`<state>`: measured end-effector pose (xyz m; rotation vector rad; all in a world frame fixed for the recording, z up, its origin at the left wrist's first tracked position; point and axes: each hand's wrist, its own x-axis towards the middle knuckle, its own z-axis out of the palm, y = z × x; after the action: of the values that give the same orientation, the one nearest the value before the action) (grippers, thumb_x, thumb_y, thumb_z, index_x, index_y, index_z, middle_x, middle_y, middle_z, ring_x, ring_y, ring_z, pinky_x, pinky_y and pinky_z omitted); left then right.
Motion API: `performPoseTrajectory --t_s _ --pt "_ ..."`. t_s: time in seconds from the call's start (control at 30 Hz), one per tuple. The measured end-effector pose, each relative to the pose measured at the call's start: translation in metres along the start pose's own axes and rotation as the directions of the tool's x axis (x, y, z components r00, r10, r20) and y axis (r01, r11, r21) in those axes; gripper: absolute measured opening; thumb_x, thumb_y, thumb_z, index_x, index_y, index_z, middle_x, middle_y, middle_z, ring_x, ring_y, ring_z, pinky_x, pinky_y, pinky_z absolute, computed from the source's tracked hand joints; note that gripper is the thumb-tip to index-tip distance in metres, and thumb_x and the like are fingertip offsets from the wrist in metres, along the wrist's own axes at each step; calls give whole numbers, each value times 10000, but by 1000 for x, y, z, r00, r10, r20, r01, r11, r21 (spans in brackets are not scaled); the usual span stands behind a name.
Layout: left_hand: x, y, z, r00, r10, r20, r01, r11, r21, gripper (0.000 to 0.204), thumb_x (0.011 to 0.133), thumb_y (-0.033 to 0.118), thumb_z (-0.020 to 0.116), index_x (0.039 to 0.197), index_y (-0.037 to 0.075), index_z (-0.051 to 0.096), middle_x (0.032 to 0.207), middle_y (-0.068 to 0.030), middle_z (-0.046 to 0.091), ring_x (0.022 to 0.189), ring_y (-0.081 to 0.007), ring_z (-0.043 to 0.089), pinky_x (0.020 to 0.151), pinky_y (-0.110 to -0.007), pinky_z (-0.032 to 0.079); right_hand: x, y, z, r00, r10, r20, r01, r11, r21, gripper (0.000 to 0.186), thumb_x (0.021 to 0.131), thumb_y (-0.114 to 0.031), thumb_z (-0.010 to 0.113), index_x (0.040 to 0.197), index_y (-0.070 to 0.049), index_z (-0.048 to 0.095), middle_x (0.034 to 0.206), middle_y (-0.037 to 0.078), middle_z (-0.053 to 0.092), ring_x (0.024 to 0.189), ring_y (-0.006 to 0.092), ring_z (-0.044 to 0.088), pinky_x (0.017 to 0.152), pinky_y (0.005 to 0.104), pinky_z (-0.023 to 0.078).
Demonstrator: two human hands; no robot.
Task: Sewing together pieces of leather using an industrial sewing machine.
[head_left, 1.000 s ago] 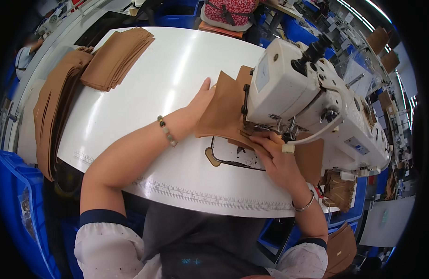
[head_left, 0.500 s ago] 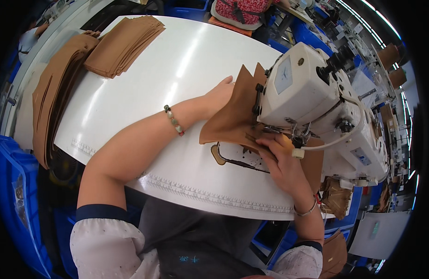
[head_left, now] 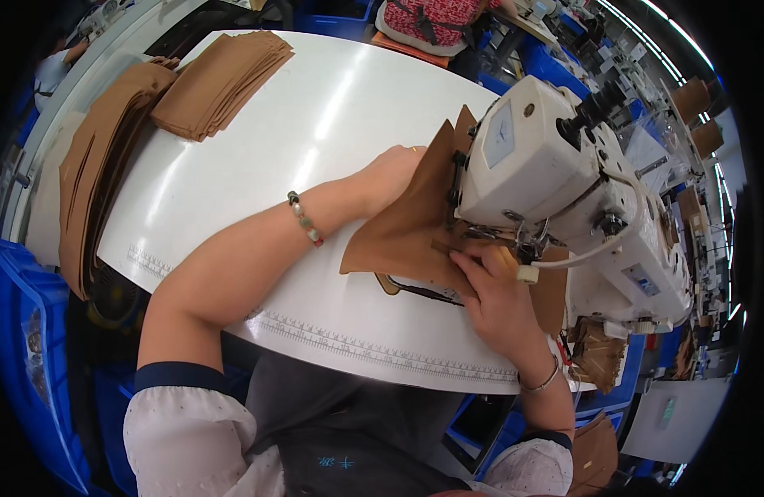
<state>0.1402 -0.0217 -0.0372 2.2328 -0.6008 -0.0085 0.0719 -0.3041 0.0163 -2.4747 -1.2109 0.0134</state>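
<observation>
A brown fabric piece point(head_left: 404, 244) lies beneath the head of a white sewing machine point(head_left: 523, 157), its far part standing up in a fold. My right hand point(head_left: 500, 300) is closed on the fabric beside the needle area, fingertips at a small darker strip point(head_left: 441, 246). On the far left side of the raised fold, my left hand point(head_left: 390, 178) rests against the cloth. Most of its fingers are hidden behind the fabric, so its grip does not show. Under the cloth's near edge, a dark-rimmed opening point(head_left: 423, 290) in the table partly shows.
A stack of brown fabric pieces point(head_left: 224, 83) lies on the white table point(head_left: 316, 108) at the far left. More brown pieces point(head_left: 100, 166) drape over the left edge. Blue bins point(head_left: 38, 331) stand at left. Brown pieces point(head_left: 596, 352) lie right of the machine. Another person point(head_left: 423, 23) sits beyond.
The fabric's near corner has shifted left and toward me, covering more of the table opening. My right hand has moved slightly left, and my left hand's fingers reach further behind the fold.
</observation>
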Motion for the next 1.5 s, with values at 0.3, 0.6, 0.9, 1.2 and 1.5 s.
performPoseTrajectory --t_s 0.3,0.6,0.9,1.2,1.5 --pt "12 19 -27 961 -99 258 212 863 -459 605 945 162 806 1467 -22 563 1425 -161 650 1286 -226 600 1091 -388 502 -1 8 3 1000 -10 11 11 999 -30 566 796 -28 678 1362 -34 670 1372 129 608 1178 384 646 996 477 544" --pt "24 -8 1 970 -168 -177 130 970 -207 240 961 192 697 1088 -9 736 1025 -224 762 994 -385 730 890 -422 584 -6 7 3 1000 0 6 1 983 -185 568 812 -33 663 1377 -89 670 1461 119 623 1261 360 642 1008 464 570" --pt "0 12 -18 852 -57 -521 197 956 218 245 933 116 724 1169 59 749 1159 -144 741 970 -312 713 870 -423 579 -11 18 -13 992 127 18 -121 971 -205 357 950 -112 685 1304 -67 708 1214 168 741 1057 387 716 900 475 572" --pt "-65 88 -10 958 256 -129 -225 950 215 351 853 178 817 1176 66 736 1090 -103 754 962 -311 713 810 -403 576 -4 20 -17 991 131 -16 -132 985 -114 286 1025 -154 678 1287 -45 719 1095 184 763 1016 403 720 893 460 564" --pt "-68 73 24 957 290 -25 -257 883 392 226 862 65 705 1070 13 774 1228 -120 781 1159 -280 718 948 -389 598 -9 13 4 1000 -12 16 14 988 -154 583 866 -156 783 1429 -93 644 1500 98 616 1353 330 611 1097 441 522"
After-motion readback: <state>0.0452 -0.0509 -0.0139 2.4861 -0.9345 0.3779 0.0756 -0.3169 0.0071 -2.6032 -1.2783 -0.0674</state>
